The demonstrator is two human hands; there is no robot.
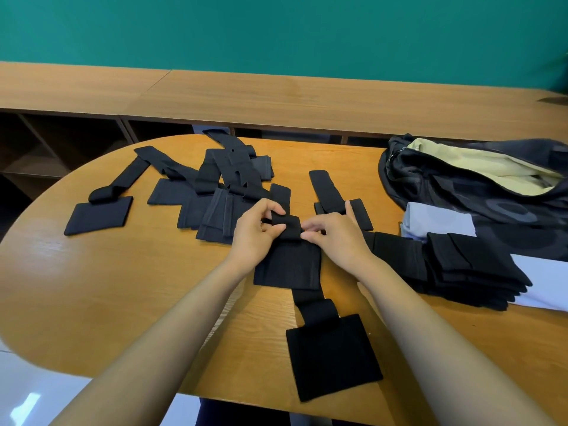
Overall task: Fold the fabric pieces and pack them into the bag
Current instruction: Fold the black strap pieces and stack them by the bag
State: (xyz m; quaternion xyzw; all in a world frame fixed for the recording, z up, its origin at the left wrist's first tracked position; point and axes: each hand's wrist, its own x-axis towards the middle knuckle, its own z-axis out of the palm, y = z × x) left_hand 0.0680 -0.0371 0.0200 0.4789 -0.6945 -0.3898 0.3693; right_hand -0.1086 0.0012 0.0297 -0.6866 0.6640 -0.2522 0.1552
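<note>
Lying nearest the viewer on the wooden table [107,272], at about 5 o'clock from the hands, a flat black square pad [333,358] is seen with a strap [316,309] running away from it. Beyond this, a second black piece [287,264] is spread flat, and its rolled strap end [285,226] is pinched from both sides: the left hand [255,232] is closed on the roll's left side, and the right hand [335,235] is closed on its right side with curled fingers. At 3 o'clock from the hands, a stack of folded black pieces [461,265] is set on a pale cloth [439,221]. At 10 to 12 o'clock, a loose heap of unfolded pieces [221,192] is scattered, and one more strapped piece [98,215] is placed apart at 9 o'clock. Farther off at 2 o'clock, the dark bag [461,186] is lying open, its yellowish lining [491,167] exposed. A long wooden counter [276,96] and a green wall [276,32] are seen farthest away.
</note>
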